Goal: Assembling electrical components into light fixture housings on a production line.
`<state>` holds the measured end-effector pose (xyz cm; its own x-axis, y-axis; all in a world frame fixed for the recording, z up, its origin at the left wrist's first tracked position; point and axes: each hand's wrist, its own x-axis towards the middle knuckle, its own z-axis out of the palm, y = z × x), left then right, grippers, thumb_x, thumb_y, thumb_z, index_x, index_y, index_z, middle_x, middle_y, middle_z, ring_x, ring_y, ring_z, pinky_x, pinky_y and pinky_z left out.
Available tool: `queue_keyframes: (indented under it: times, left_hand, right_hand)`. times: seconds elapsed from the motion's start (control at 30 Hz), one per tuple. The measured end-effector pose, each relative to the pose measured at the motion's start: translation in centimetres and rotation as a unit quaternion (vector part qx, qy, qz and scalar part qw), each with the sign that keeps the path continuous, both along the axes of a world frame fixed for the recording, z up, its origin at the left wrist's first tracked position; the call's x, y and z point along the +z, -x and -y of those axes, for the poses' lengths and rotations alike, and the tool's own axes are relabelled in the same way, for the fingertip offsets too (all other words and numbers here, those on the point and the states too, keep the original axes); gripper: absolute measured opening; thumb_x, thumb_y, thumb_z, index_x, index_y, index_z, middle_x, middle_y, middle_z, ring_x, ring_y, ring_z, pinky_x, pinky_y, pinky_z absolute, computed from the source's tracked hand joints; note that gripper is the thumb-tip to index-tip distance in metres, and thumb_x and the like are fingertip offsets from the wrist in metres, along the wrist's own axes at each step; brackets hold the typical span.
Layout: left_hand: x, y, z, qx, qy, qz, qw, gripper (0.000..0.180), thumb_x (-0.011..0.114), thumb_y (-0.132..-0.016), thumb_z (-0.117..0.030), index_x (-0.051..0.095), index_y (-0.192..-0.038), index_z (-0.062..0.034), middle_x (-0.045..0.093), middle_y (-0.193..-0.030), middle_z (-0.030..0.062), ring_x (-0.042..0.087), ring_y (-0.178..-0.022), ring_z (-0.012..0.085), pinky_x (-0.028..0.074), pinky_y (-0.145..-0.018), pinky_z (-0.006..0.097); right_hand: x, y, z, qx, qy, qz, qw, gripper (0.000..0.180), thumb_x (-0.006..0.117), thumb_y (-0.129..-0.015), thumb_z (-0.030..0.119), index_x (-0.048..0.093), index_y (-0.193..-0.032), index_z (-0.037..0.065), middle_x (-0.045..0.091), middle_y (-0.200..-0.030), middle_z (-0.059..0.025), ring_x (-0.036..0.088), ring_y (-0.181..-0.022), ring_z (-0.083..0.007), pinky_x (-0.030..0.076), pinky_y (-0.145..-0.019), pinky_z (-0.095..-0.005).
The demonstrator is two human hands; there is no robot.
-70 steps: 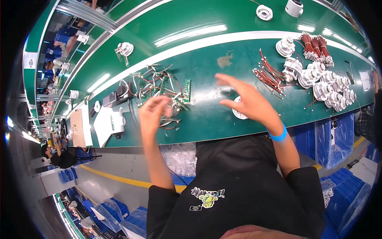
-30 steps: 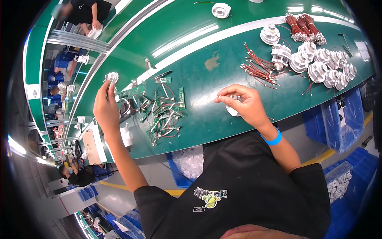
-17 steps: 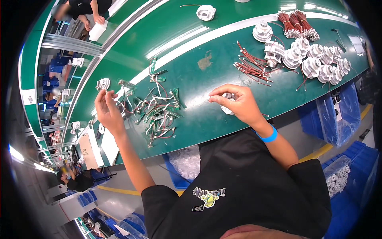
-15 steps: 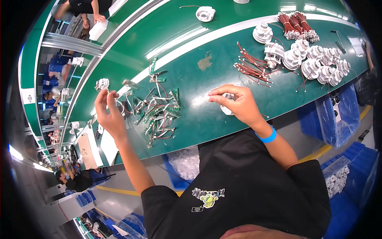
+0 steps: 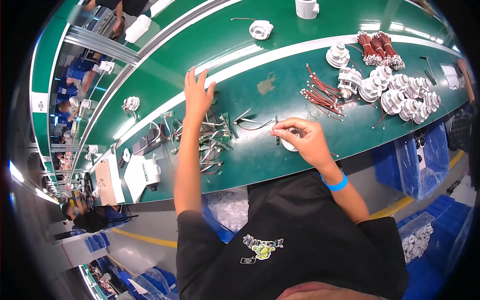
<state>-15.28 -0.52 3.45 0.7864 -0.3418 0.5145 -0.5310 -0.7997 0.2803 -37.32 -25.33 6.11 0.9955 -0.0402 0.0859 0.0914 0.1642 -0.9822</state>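
My left hand (image 5: 197, 95) is raised over the green workbench (image 5: 260, 160) with fingers spread and nothing in it, just above a heap of small circuit boards with wires (image 5: 212, 137). My right hand (image 5: 305, 140), a blue band on its wrist, is closed on a white round part (image 5: 289, 146) lying near the bench's front edge. A thin dark piece (image 5: 276, 131) lies right beside its fingertips. A white round part (image 5: 131, 103) sits alone on the green belt to the far left.
Loose red wires (image 5: 322, 97) and bundled red wires (image 5: 380, 47) lie right of my right hand, beside several white round parts (image 5: 400, 92). More white parts (image 5: 260, 29) ride the far belt. A white device (image 5: 151, 172) sits left; blue bins (image 5: 410, 160) hang under the bench.
My left hand held a white round part out at the far left. It has let go, and swung right, open, over the circuit boards. My right hand stayed on its white part.
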Motion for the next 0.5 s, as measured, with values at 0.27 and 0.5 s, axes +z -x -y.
queue_keyframes:
  times: [0.27,0.5]
  left_hand:
    - [-0.6,0.0,-7.0,0.023,-0.166,-0.179,0.969,0.026,0.054,-0.093,-0.025,0.066,-0.102,-0.0034,0.064,-0.109,0.0194,0.060,-0.102,0.0391,0.048,-0.087,0.046]
    - [3.2,6.1,-7.5,0.181,-0.183,-0.017,0.966,0.037,0.067,-0.087,-0.025,0.063,-0.119,-0.0060,0.045,-0.137,0.0308,0.041,-0.130,0.0449,0.036,-0.107,0.050]
  right_hand:
    - [0.9,-0.2,1.1,-0.058,0.045,0.028,0.997,0.013,0.075,-0.081,0.006,0.071,-0.089,-0.004,0.068,-0.091,-0.0090,0.062,-0.087,-0.0141,0.049,-0.077,-0.0276]
    - [0.1,-0.5,2.3,-0.054,0.040,0.034,0.997,0.013,0.072,-0.084,0.004,0.070,-0.093,-0.004,0.067,-0.094,-0.0098,0.062,-0.090,-0.0150,0.049,-0.082,-0.0286]
